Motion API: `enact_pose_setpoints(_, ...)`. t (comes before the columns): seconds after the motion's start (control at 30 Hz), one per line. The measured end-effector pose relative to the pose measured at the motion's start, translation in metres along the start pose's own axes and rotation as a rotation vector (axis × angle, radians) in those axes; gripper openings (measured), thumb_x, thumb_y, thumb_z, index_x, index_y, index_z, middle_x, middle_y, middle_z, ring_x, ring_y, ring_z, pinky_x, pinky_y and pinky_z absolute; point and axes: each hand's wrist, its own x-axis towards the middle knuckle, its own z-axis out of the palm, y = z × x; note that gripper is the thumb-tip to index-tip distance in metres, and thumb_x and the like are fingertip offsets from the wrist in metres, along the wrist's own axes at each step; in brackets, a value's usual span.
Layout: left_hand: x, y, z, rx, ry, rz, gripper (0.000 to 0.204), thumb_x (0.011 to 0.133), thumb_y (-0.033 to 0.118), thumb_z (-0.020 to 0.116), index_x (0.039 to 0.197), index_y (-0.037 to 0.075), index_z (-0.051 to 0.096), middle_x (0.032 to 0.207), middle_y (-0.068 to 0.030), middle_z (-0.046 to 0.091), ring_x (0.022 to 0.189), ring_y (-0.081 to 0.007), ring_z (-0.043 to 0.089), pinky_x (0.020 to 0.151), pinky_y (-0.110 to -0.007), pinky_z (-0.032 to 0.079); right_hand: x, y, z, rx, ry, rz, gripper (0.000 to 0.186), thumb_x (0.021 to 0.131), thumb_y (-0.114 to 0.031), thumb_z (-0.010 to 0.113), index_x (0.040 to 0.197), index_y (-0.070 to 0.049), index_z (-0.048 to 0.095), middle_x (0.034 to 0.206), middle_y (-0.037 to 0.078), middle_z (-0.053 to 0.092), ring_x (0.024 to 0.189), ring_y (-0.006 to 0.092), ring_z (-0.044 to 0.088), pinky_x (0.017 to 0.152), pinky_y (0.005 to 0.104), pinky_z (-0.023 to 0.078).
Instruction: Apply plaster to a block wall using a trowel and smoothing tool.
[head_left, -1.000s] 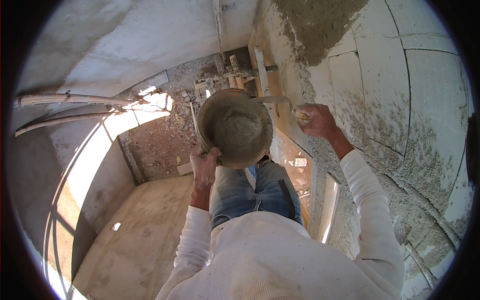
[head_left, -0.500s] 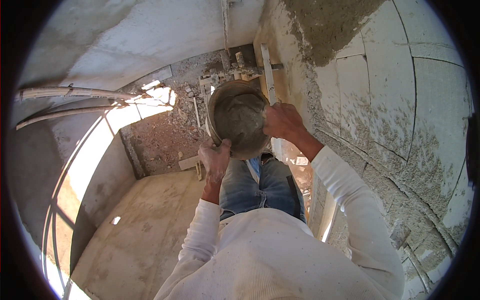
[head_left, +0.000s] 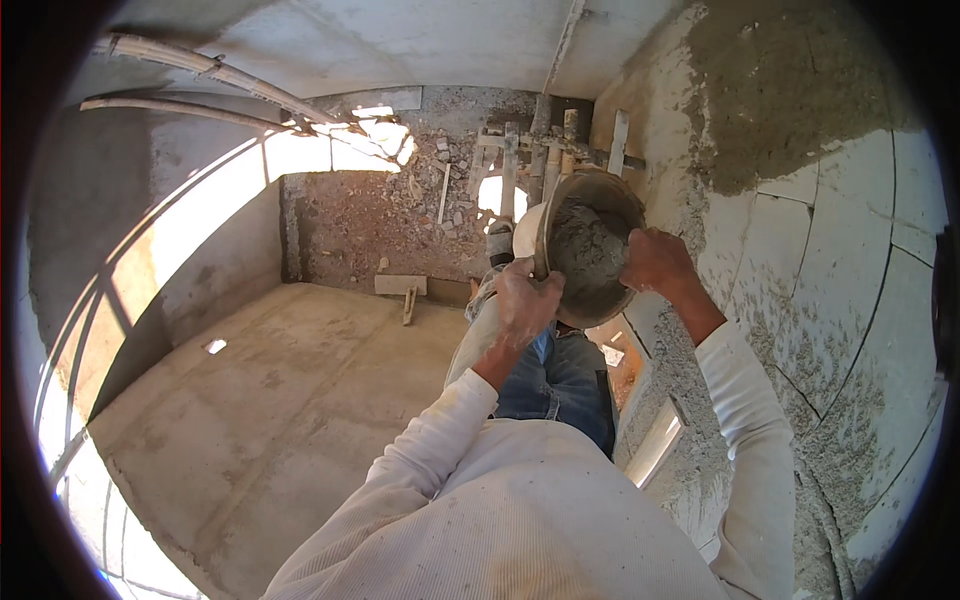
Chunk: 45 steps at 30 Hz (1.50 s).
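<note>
Left hand (head_left: 530,300), gripped bucket (head_left: 602,186) to its right

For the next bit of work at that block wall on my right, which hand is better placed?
Probably your right hand: it's at the right side of the bucket, nearer the block wall. Your left hand grips the opposite side.

Free room left of bucket (head_left: 529,233), wall (head_left: 850,270) to right.

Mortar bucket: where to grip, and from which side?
Likely the bucket's rim, from the left: the bucket leans rightward, exposing the edge and outer wall there. The left hand grips its lower left; the right hand crowds the opposite side.
</note>
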Motion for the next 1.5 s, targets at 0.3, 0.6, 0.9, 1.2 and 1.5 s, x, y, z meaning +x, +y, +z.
enact_pose_setpoints(0.3, -0.030, -0.041, -0.004, -0.019, -0.025, -0.123, 0.022, 0.084, 0.011, 0.074, 0.096, -0.006, 0.075, 0.083, -0.0164, 0.076, 0.076, -0.0207, 0.072, 0.073, -0.038, 0.057, -0.011, -0.006, 0.036, 0.831, -0.744, 0.176, 0.029, 0.087, -0.027, 0.076, 0.081, 0.001, 0.071, 0.059, 0.007, 0.060, 0.051, 0.0162, 0.054, 0.052, 0.0361, 0.044)
enact_pose_setpoints(0.6, -0.032, -0.048, -0.019, 0.044, -0.057, -0.191, 0.025, 0.085, 0.012, 0.071, 0.104, -0.003, 0.077, 0.085, -0.0152, 0.078, 0.078, -0.0206, 0.073, 0.076, -0.038, 0.058, -0.065, -0.042, -0.022, 0.247, -0.108, -0.116, 0.023, 0.078, -0.022, 0.077, 0.090, -0.001, 0.075, 0.081, 0.016, 0.074, 0.079, 0.0301, 0.073, 0.075, 0.0423, 0.056)
enact_pose_setpoints(0.9, -0.039, -0.019, -0.016, 0.072, -0.158, -0.108, 0.020, 0.083, 0.009, 0.071, 0.096, -0.004, 0.076, 0.077, -0.0124, 0.075, 0.069, -0.0184, 0.067, 0.071, -0.038, 0.056, -0.087, -0.034, 0.022, 0.187, 0.169, -0.097, 0.017, 0.080, -0.020, 0.072, 0.090, -0.007, 0.071, 0.092, 0.017, 0.074, 0.091, 0.0363, 0.072, 0.084, 0.0488, 0.054)
enact_pose_setpoints(1.2, -0.036, -0.014, -0.006, 0.214, -0.067, 0.210, 0.017, 0.079, 0.009, 0.075, 0.087, -0.006, 0.073, 0.076, -0.0204, 0.073, 0.069, -0.0310, 0.071, 0.070, -0.041, 0.056, -0.121, -0.035, 0.055, 0.319, 0.066, 0.193, 0.035, 0.089, -0.034, 0.068, 0.106, -0.003, 0.069, 0.101, 0.023, 0.073, 0.099, 0.0434, 0.070, 0.089, 0.0536, 0.053)
enact_pose_setpoints(1.5, -0.037, 0.000, 0.001, 0.253, -0.128, 0.290, 0.017, 0.079, 0.008, 0.075, 0.085, -0.006, 0.071, 0.074, -0.0191, 0.071, 0.067, -0.0318, 0.069, 0.068, -0.043, 0.055, -0.118, -0.071, 0.074, 0.885, -0.040, 0.416, 0.043, 0.090, -0.041, 0.067, 0.103, -0.002, 0.074, 0.103, 0.023, 0.075, 0.103, 0.0411, 0.072, 0.094, 0.0482, 0.055)
